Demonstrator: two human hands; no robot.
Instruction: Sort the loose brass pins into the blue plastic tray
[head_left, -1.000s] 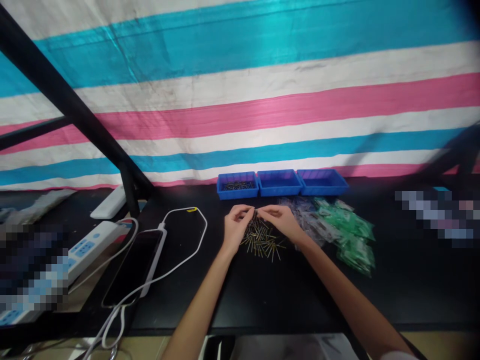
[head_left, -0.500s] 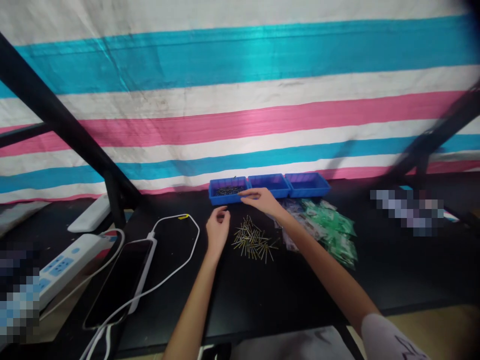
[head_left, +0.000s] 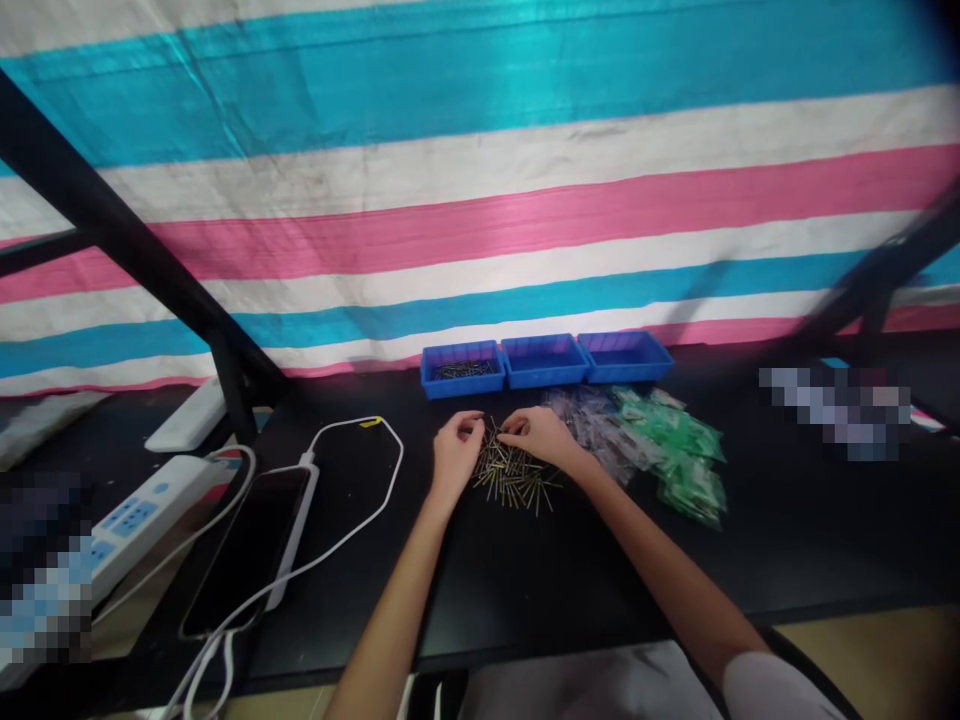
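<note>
the left hand and right hand curled at either side of the heap of thin metal pieces on the black surface; whether either gripped one could not be told.

Bright striped sheet above a dim black tabletop.
Light seems to come from above: the broad blue band catches a pale glare near top centre, while a soft slanting shadow darkens the sheet's lower right. The thin metal pins look soft, hard to tell apart. The upper and lower right corners fall dark and blurred, and coarse pixel blocks mask patches at both sides.
</note>
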